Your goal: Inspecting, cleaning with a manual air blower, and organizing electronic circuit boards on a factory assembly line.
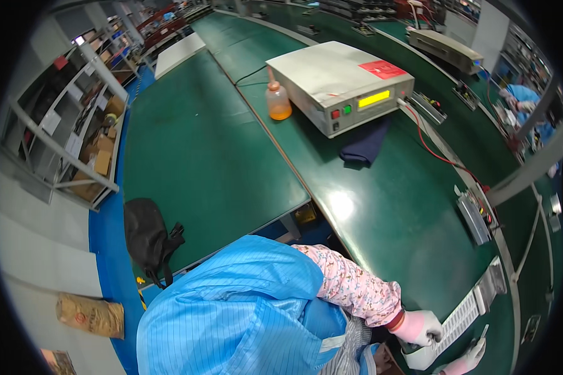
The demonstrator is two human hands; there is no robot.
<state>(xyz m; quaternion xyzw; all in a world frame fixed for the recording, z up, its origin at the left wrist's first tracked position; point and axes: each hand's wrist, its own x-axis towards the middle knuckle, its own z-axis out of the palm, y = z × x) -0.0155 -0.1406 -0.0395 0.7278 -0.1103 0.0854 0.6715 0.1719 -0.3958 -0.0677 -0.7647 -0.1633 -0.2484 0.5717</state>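
My left hand (421, 328), in a white and pink glove below a floral sleeve cuff, has its fingers curled in at the near-left edge of a white sheet of labels (460, 321). The sheet lies slanted over the green bench top, its near end bending up. To its right, my right hand (471, 358), also gloved, pinches a small pale strip (485, 331) that sticks up from the fingers. A silver metal unit (491, 285) sits against the sheet's far end.
A beige tester box (338, 81) with a lit yellow display stands on the bench, a dark cloth (365, 145) before it and an orange-liquid bottle (278, 100) beside it. An open metal-cased unit (474, 215) lies on the right. A black bag (149, 234) rests at left.
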